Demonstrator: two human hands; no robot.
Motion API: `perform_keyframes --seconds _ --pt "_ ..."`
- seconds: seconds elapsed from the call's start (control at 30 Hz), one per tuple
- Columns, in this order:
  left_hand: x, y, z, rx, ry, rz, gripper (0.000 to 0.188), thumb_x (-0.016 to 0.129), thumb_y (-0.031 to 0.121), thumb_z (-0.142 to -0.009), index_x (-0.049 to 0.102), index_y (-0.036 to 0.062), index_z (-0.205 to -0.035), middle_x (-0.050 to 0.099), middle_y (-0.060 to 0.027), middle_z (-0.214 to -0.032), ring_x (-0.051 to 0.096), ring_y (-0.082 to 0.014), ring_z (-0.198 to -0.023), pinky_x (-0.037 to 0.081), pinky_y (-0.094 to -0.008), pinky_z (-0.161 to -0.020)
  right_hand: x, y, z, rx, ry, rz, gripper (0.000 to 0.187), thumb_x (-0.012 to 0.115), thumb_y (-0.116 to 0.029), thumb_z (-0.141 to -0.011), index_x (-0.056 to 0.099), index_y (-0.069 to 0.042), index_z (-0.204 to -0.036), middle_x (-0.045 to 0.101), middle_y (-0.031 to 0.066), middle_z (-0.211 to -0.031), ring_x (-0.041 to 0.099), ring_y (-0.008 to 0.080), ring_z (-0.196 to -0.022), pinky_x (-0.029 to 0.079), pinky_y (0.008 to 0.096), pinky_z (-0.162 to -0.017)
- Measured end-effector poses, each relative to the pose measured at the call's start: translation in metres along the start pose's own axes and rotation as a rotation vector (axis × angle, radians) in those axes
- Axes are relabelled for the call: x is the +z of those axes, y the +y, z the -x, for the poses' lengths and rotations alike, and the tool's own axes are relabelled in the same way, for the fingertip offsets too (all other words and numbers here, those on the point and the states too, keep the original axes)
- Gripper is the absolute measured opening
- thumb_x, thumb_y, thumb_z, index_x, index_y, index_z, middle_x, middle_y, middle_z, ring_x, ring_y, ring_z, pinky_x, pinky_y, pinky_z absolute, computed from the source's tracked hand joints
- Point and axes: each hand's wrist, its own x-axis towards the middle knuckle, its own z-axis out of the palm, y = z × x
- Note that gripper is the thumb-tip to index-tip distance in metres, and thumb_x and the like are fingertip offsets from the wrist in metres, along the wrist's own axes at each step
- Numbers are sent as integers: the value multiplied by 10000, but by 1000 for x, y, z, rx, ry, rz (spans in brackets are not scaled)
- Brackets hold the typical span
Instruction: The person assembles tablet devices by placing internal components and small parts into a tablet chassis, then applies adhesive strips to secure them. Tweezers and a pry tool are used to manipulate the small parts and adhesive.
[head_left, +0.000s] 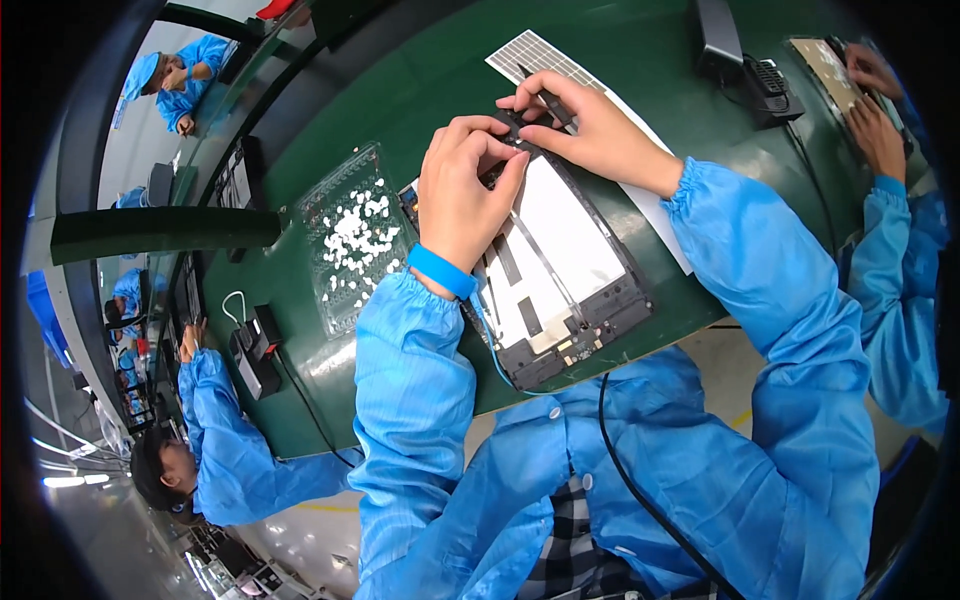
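Observation:
An opened tablet (pixel 570 232) with white battery panels and a black frame lies on the green bench before me. Over its far end, my left hand (pixel 465 185) is closed in a pinch, thumb and fingers bent together at the frame; whatever is between the tips is too small to make out. My right hand (pixel 595 125) grips a slim black pen-like tool (pixel 553 105) that slants up between its fingers. Its thumb and fingertips touch the tablet's far edge, close to the left fingertips. A blue wrist strap (pixel 441 271) with a thin cord circles my left wrist.
Left of the tablet sits a clear tray (pixel 340 305) of small white pieces. A gridded white sheet (pixel 545 58) lies beyond the tablet. Black boxes (pixel 720 45) with a cable stand at the far right, another black device (pixel 255 350) at left. Co-workers sit at both sides.

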Motion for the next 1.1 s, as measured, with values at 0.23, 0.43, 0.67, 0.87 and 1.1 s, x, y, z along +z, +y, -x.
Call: perform_keyframes --seconds 0.23,0.43,0.67,0.87,1.1 --pt "-3 -2 2 109 -11 -100 111 750 71 -809 670 10 -857 655 -87 -1088 632 -235 -947 532 -329 -758 0 7 0 10 -94 -24 431 704 -93 -886 534 -72 -1282 566 29 -1285 517 169 -1135 438 315 -1006" --pt "-9 -1 3 -24 -50 31 124 738 71 -831 661 -10 -886 637 -97 -1116 639 -165 -744 514 -286 -651 -5 3 -12 76 -171 -33 437 698 -100 -892 486 -100 -1273 554 23 -1292 511 163 -1157 432 312 -996" --pt "-11 -5 1 3 -76 25 116 727 55 -832 659 -7 -903 633 -89 -1111 605 -145 -692 500 -269 -652 -13 -2 -32 186 -335 30 394 717 -106 -874 489 -115 -1195 590 41 -1176 553 157 -1097 462 316 -870" --pt "-12 0 0 -17 -104 25 107 712 48 -840 648 -4 -908 631 -91 -1111 603 -145 -759 497 -281 -698 -20 -16 -38 225 -458 51 416 736 -126 -849 496 -128 -1189 613 32 -1060 579 147 -975 460 313 -834" --pt "-10 -3 -2 -59 -118 43 97 709 46 -838 649 4 -900 609 -99 -1148 613 -156 -779 498 -282 -709 -19 -26 -43 232 -472 217 429 744 -108 -828 496 -125 -1177 631 45 -1052 609 153 -889 488 307 -765"
